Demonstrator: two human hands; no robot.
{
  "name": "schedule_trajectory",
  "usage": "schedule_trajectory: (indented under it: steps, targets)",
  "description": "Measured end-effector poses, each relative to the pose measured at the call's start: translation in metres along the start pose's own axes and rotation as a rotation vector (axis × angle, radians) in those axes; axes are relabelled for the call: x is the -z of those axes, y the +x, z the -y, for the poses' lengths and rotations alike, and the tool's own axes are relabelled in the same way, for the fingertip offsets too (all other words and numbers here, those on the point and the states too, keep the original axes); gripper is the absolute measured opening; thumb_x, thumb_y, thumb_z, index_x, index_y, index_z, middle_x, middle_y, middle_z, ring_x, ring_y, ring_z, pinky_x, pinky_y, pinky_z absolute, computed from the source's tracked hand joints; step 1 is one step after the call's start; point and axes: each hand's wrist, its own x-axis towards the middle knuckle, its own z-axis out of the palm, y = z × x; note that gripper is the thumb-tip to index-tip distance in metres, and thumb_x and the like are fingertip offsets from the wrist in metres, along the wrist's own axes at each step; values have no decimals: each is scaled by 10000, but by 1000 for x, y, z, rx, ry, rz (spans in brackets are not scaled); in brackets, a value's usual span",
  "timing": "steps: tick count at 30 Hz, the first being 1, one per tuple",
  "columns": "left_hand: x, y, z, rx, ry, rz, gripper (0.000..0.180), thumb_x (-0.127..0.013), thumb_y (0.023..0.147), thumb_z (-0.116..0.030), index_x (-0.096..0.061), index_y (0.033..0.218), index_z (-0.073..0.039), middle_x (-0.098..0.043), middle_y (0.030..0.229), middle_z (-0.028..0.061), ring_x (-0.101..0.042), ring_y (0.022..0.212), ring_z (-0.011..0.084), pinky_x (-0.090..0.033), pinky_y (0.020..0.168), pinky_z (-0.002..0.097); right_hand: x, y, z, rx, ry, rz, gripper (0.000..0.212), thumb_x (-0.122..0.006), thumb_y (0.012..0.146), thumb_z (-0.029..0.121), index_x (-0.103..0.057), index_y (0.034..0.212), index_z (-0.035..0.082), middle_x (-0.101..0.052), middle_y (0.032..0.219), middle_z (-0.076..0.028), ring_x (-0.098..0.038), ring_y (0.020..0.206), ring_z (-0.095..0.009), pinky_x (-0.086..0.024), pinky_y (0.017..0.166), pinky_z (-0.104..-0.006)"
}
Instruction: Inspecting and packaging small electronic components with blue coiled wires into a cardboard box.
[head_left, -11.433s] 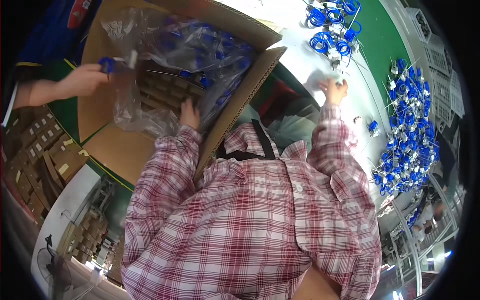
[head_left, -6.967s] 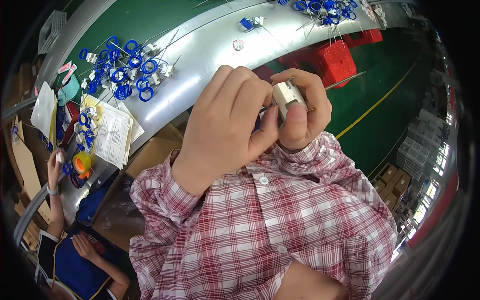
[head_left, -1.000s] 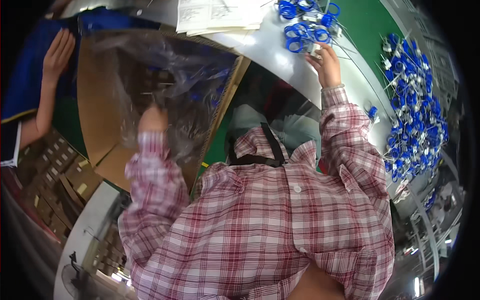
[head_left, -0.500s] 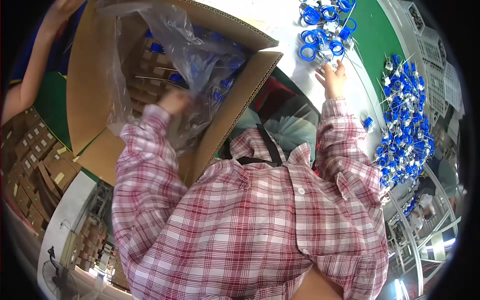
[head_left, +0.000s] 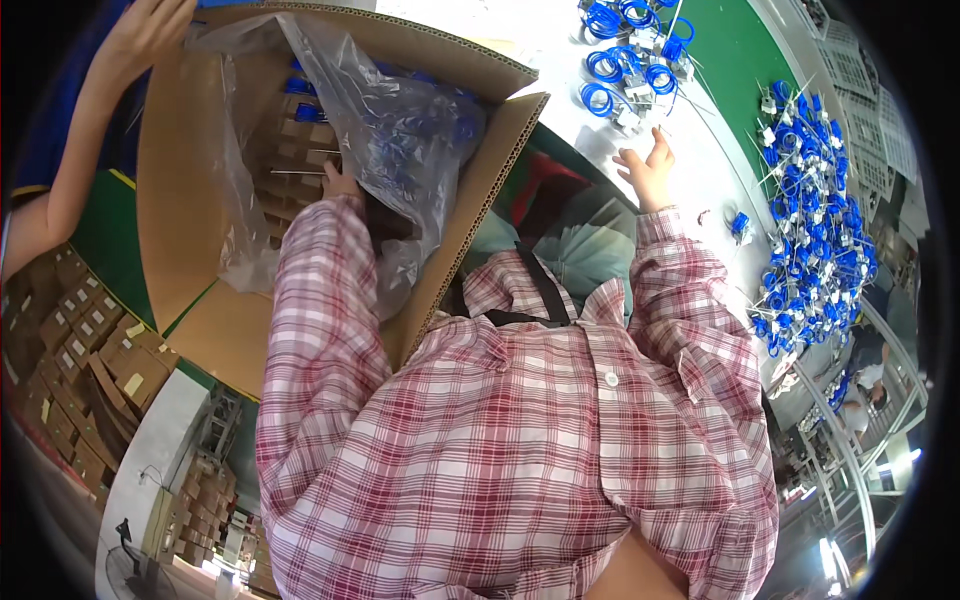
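Observation:
Inside the open cardboard box (head_left: 190,345), my left hand (head_left: 343,183) reaches in beside a crumpled clear plastic bag (head_left: 345,75). Its fingers lie close to thin metal rods (head_left: 298,172), and most of them are hidden, so I cannot make out a hold. Blue coiled parts (head_left: 310,112) lie on brown cardboard dividers in the box, some of them seen through the plastic. My right hand (head_left: 650,178) hovers over the white table with its fingers apart and nothing in them. Just beyond its fingertips is a group of blue coiled-wire parts (head_left: 603,67) with white connectors.
A large pile of similar blue parts (head_left: 810,220) covers the table's right side, and a single part (head_left: 740,225) lies apart from it. Another person's arm (head_left: 85,140) touches the box's far left. Stacked cartons (head_left: 75,350) stand at left; a fan (head_left: 125,560) is below.
My left hand has moved up and deeper into the box, and the plastic bag has shifted. My right hand remains open near the blue parts. The other person's hand has moved to the box edge.

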Motion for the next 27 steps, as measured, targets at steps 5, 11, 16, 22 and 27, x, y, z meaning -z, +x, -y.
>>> schedule_trajectory:
  steps: [5, 11, 16, 22, 27]
  targets:
    - [-74, 19, 154, 37, 331, 57, 585, -574, 778, -129, -295, 1286, -212, -371, 1259, 120, -528, 1049, 355, -456, 861, 461, -20, -16, 25, 38, 117, 138, 702, -631, 728, 82, -274, 1328, 16, -198, 1305, -217, -610, 871, -261, -554, 668, -317]
    - [39, -18, 18, -190, 429, 280, 534, -455, 872, -354, -301, 1324, -114, -529, 1171, 182, -540, 1038, 362, -435, 859, 434, 12, -38, 5, -134, 194, 59, 622, -552, 794, 39, -252, 1340, 44, -295, 1318, -192, -615, 903, -245, -523, 685, -333]
    - [117, -109, 1, -442, 44, -369, 266, -602, 763, -195, -530, 986, -71, -575, 902, 97, -599, 769, 299, -485, 662, 395, 23, -55, 24, -161, 314, 283, 450, -502, 844, 85, -378, 1275, 47, -424, 1232, -150, -609, 917, -206, -477, 768, -302]
    - [254, -251, -132, -428, -1007, -369, 176, -488, 818, -7, -444, 988, -9, -520, 774, 103, -527, 513, 154, -453, 425, 276, 31, -114, 89, 263, 488, 606, 344, -446, 902, 126, -445, 1223, 1, -526, 1166, -113, -575, 989, -196, -447, 835, -283]
    - [262, -269, -211, -527, -1576, 452, 262, -448, 906, -257, -411, 988, -11, -495, 724, 112, -496, 475, 157, -436, 407, 272, 38, -178, 166, 436, 954, 969, 671, -328, 907, 533, -403, 1264, -30, -506, 1197, -156, -566, 986, -226, -444, 860, -333]
